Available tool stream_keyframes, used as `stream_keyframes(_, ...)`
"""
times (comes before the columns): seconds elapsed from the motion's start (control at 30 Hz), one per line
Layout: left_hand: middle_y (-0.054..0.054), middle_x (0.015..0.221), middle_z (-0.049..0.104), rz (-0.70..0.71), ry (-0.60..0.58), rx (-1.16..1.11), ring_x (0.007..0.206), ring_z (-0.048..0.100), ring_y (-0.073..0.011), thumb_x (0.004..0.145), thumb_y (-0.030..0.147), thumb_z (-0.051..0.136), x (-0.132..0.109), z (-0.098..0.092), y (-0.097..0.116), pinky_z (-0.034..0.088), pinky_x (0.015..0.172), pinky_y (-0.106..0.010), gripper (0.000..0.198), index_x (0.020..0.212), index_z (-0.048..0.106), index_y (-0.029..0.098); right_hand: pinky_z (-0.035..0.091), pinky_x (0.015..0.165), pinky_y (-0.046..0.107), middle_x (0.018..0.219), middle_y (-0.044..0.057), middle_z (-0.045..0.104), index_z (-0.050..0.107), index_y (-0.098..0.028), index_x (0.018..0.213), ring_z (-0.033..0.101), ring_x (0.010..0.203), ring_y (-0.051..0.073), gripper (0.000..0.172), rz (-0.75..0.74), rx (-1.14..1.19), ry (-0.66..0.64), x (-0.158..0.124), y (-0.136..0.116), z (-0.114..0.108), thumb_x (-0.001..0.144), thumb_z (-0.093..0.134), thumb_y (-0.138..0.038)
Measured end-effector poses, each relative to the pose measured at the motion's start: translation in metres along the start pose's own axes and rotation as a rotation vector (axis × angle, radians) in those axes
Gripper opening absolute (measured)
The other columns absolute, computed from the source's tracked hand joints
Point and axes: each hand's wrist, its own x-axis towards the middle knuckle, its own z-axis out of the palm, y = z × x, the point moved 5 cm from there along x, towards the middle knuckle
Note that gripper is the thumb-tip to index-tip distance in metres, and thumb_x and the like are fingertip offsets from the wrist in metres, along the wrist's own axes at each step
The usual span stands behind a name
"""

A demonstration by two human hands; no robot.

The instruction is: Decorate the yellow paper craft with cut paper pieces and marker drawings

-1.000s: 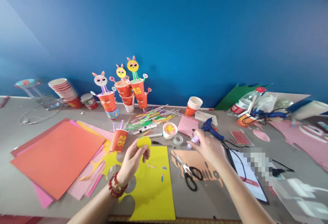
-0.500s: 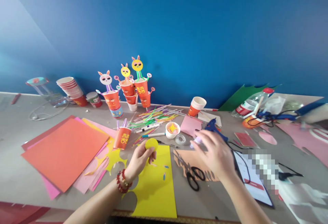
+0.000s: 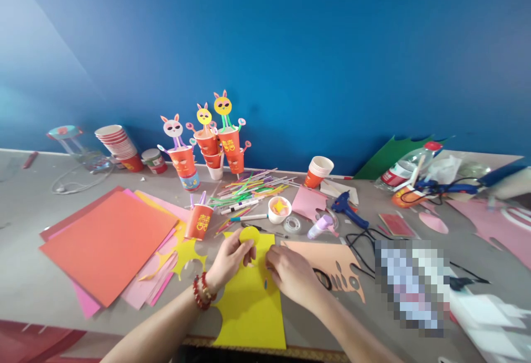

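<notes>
On the left of the counter [image 3: 25,224] we see a pile of colored paper [image 3: 110,247], with orange on top. To its right and a bit farther off, bunny faces [image 3: 173,127] stand up on paper cups. Nearer to us is a red cup [image 3: 199,222] with straws in it.

Next comes our left hand [image 3: 229,260]. Its grip is pinched on a yellow circle [image 3: 249,235], held up over the far end of the yellow sheet [image 3: 253,313]. If we squeeze too hard, the circle could bend. If we let it slip, it could be hard to spot, yellow on yellow.

A little oval [image 3: 265,284] lies on the sheet, just left of our right hand [image 3: 290,274]. That hand's fingers curl down by the sheet's right edge, but the tips are hidden, so we cannot tell if its grip has anything. A quick swipe could knock the oval away.

The scissors [image 3: 323,279] are partly under that hand, with one black loop showing on the peach paper [image 3: 319,251]. Pressing down without looking could poke us. Farther right, black cords [image 3: 360,263] lie in loops near the glue gun [image 3: 349,208]. A snagged sleeve or arm could drag them.
</notes>
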Motion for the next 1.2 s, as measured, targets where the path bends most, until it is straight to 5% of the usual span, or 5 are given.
stream_keyframes(0.23,0.0,0.062,0.06,0.01,0.01,0.025,0.048,0.048,-0.0097,0.089,0.053,0.06,-0.001,0.002,0.005,0.047,0.049,-0.023,0.037,0.081,0.053,0.018,0.043,0.066,0.026,0.081,0.003,0.067,0.063,-0.02,0.083,0.064,0.078,0.02,0.019,0.007,0.161,0.025,0.0,0.006,0.002,0.081,0.056,-0.002)
stream_keyframes(0.5,0.0,0.067,0.058,0.076,-0.033,0.178,0.054,0.049,-0.01,0.096,0.051,0.049,-0.004,0.004,0.001,0.044,0.053,-0.022,0.037,0.082,0.054,0.017,0.049,0.071,0.027,0.085,0.003,0.065,0.063,-0.021,0.084,0.063,0.077,0.018,0.006,-0.061,1.001,0.276,-0.002,0.004,-0.012,0.09,0.061,-0.019)
stream_keyframes(0.7,-0.002,0.074,0.059,0.198,-0.204,0.253,0.069,0.055,-0.0152,0.099,0.046,0.044,-0.013,0.011,0.015,0.047,0.07,-0.027,0.036,0.092,0.062,0.015,0.047,0.072,0.029,0.09,0.001,0.06,0.064,-0.022,0.087,0.06,0.076,0.016,0.008,-0.106,1.462,0.375,0.009,0.001,-0.006,0.09,0.068,-0.029)
stream_keyframes(1.03,-0.008,0.077,0.066,0.189,-0.268,0.068,0.071,0.06,-0.0186,0.103,0.052,0.029,-0.014,0.014,0.022,0.048,0.071,-0.031,0.057,0.106,0.068,0.011,0.043,0.072,0.031,0.085,0.002,0.065,0.066,-0.02,0.079,0.058,0.074,0.017,0.014,-0.074,1.794,0.305,0.006,0.006,-0.014,0.082,0.077,-0.027)
stream_keyframes(1.2,-0.006,0.087,0.063,0.126,-0.238,-0.084,0.068,0.057,-0.0136,0.096,0.049,0.054,-0.009,0.016,0.009,0.048,0.064,-0.026,0.039,0.113,0.062,0.015,0.044,0.073,0.031,0.084,0.002,0.066,0.067,-0.019,0.078,0.058,0.075,0.018,0.014,-0.077,1.828,0.256,0.008,0.002,-0.013,0.08,0.078,-0.026)
